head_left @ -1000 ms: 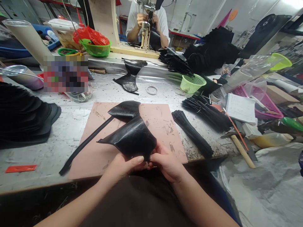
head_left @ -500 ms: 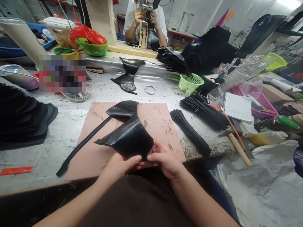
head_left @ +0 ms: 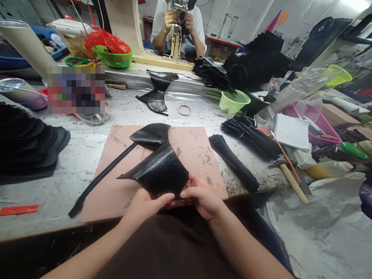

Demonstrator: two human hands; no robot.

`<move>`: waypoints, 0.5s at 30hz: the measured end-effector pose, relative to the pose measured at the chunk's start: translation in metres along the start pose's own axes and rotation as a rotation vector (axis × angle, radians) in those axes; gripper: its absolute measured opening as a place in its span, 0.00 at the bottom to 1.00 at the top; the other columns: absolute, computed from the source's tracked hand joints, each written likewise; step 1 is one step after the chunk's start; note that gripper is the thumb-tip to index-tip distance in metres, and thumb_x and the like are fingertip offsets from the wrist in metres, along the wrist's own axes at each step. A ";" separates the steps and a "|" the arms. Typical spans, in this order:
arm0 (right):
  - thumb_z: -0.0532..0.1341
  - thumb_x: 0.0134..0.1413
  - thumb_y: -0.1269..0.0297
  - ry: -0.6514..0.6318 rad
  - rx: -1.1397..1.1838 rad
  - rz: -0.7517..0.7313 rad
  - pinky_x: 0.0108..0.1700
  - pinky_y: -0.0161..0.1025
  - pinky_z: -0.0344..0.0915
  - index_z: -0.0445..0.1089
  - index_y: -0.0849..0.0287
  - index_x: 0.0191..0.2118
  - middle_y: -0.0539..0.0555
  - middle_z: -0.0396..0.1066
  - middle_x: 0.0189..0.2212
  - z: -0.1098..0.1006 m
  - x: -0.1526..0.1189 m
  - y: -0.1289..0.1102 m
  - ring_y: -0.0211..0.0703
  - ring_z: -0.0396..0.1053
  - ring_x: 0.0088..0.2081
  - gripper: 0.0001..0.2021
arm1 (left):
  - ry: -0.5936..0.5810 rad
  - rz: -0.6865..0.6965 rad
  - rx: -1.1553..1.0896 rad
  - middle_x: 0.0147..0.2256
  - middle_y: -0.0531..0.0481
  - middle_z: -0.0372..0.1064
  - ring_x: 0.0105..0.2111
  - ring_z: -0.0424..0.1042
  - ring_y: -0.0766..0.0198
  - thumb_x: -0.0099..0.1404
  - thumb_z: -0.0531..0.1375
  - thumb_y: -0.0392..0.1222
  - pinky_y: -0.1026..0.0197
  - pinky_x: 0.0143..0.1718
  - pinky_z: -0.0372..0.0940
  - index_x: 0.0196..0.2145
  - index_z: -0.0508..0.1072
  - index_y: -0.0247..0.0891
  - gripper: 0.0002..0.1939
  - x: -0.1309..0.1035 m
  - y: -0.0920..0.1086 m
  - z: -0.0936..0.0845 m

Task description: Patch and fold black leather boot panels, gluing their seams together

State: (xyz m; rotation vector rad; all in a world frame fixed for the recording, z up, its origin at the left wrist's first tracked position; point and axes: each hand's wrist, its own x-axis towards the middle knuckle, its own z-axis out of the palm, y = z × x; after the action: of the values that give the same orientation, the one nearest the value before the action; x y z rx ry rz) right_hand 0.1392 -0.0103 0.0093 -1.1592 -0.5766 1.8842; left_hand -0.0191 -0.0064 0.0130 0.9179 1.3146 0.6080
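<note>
Pinching the lower edge of a black glossy piece (head_left: 158,168), the left hand (head_left: 149,202) and the right hand (head_left: 204,197) are just beside each other, each thumb pressed on top and the fingers partly hidden under the material. Both grips are closed on this thin edge, with no open space between thumb and material.

The piece looks like leather, smooth and softly curved, with bright reflections. It has two wide lobes, joined by a narrower middle; the far lobe rests on a pink board (head_left: 193,151), which is flat, matt and marked by dark scratches. From near the far lobe, a narrow black strip (head_left: 101,180) runs to the left and passes over the board's edge; I cannot tell if it is joined to the piece.

Left of the board, on the pale, scuffed table (head_left: 84,149), there is a thick stack of black sheets (head_left: 31,149) with wavy edges, and near it a flat red piece (head_left: 19,210). On the right lies a bundle of thin black strips (head_left: 234,162). Beyond the board are a similar wrinkled black piece (head_left: 157,93), a round pale ring (head_left: 184,110) and a light green basket (head_left: 235,102) with small holes.
</note>
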 end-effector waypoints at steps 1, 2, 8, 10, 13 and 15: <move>0.60 0.27 0.74 0.010 0.005 0.012 0.22 0.29 0.50 0.61 0.60 0.26 0.43 0.63 0.18 0.000 0.001 0.000 0.30 0.56 0.20 0.12 | -0.004 0.007 -0.033 0.24 0.47 0.75 0.28 0.74 0.54 0.43 0.67 0.47 0.58 0.32 0.68 0.30 0.75 0.33 0.18 -0.001 0.000 0.000; 0.60 0.26 0.74 0.019 0.010 0.026 0.23 0.30 0.51 0.61 0.59 0.25 0.43 0.63 0.18 0.000 0.001 0.000 0.31 0.57 0.20 0.12 | -0.005 0.013 -0.062 0.24 0.47 0.75 0.28 0.74 0.54 0.43 0.67 0.47 0.58 0.31 0.68 0.29 0.74 0.33 0.17 -0.002 0.001 0.001; 0.59 0.25 0.75 0.037 0.068 0.085 0.23 0.31 0.52 0.58 0.59 0.21 0.43 0.62 0.16 0.000 0.003 0.004 0.30 0.57 0.19 0.10 | 0.045 0.073 -0.019 0.25 0.48 0.75 0.29 0.74 0.53 0.43 0.66 0.45 0.57 0.31 0.69 0.30 0.75 0.35 0.16 -0.006 0.006 0.003; 0.60 0.25 0.75 0.037 0.068 0.092 0.24 0.31 0.53 0.58 0.60 0.21 0.43 0.63 0.16 0.001 0.003 0.004 0.31 0.58 0.19 0.11 | 0.041 0.075 0.009 0.24 0.48 0.75 0.30 0.74 0.52 0.44 0.65 0.45 0.57 0.32 0.69 0.30 0.75 0.35 0.15 -0.006 0.006 0.004; 0.61 0.25 0.74 0.036 0.048 0.086 0.24 0.31 0.54 0.58 0.59 0.21 0.43 0.63 0.17 0.001 0.003 0.003 0.32 0.59 0.20 0.11 | 0.093 0.109 0.048 0.26 0.47 0.75 0.34 0.74 0.50 0.44 0.65 0.44 0.56 0.34 0.69 0.31 0.75 0.35 0.15 -0.005 0.005 0.004; 0.61 0.28 0.72 0.044 0.053 0.056 0.24 0.31 0.54 0.58 0.59 0.21 0.44 0.63 0.17 0.002 0.003 0.001 0.33 0.60 0.21 0.10 | 0.160 0.135 0.085 0.29 0.47 0.76 0.37 0.73 0.48 0.43 0.65 0.45 0.54 0.38 0.68 0.33 0.75 0.35 0.17 -0.005 0.003 0.005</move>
State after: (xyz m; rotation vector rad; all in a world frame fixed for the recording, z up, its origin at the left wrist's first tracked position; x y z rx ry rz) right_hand 0.1366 -0.0087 0.0077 -1.1905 -0.4721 1.9047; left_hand -0.0148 -0.0098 0.0181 1.0509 1.4377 0.7474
